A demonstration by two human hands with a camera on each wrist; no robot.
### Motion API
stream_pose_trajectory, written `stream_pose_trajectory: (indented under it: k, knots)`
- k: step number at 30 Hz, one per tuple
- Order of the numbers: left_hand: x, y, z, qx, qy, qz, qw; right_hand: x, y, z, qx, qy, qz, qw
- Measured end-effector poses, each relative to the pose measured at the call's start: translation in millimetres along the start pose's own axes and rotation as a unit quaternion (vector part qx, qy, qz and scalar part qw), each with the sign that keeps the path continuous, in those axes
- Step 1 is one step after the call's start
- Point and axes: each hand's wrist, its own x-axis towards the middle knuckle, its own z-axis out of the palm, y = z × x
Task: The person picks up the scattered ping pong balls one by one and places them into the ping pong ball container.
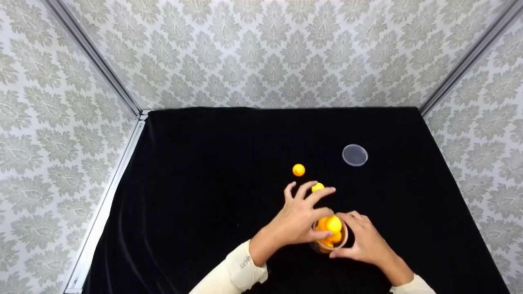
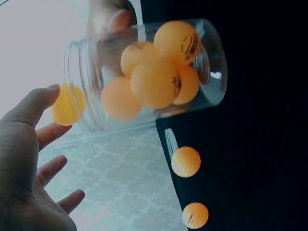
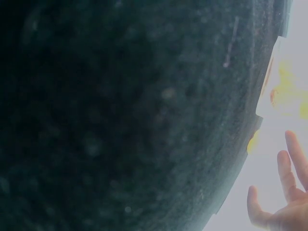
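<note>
My left hand (image 1: 300, 216) is over the mouth of a clear plastic jar (image 2: 214, 91), pinching an orange ping-pong ball (image 2: 68, 108) between thumb and index finger at the rim. Its other fingers are spread apart. Several orange ping-pong balls (image 2: 156, 83) lie inside the jar. From the right side, my right hand (image 1: 365, 239) holds the jar, thumb and fingers curved around it near the rim. In the right wrist view, part of the right hand (image 3: 288, 207) shows at the edge, and the jar is washed out by glare.
Two loose ping-pong balls lie on the black cloth (image 1: 212, 163): one ball (image 1: 298, 170) beyond the left hand, another ball (image 1: 317, 187) partly behind its fingers. A round clear lid (image 1: 355, 155) lies farther back to the right. Patterned walls (image 1: 261, 53) enclose the table.
</note>
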Motion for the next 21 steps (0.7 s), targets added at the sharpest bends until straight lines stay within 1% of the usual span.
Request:
stream_pose_trajectory:
  k: [4,8,16,21]
  knots:
    - [-2.2,5.3,1.1,-0.002,-0.010,0.011,0.9999,0.8,-0.8,-0.4,0.001,-0.003,0.001,1.0000]
    - [-3.3,6.7,0.9,0.003,-0.012,0.017,0.9998,1.2,-1.0,-1.4,0.002,-0.004,0.000,1.0000]
    - [-3.4,7.1,-0.7,0.000,-0.016,0.019,0.9997,0.8,-1.0,-1.4,0.000,-0.008,0.002,1.0000]
    - [-3.6,5.9,-1.9,-0.004,-0.012,0.019,0.9997,0.5,-1.2,-1.1,-0.002,-0.008,0.005,1.0000]
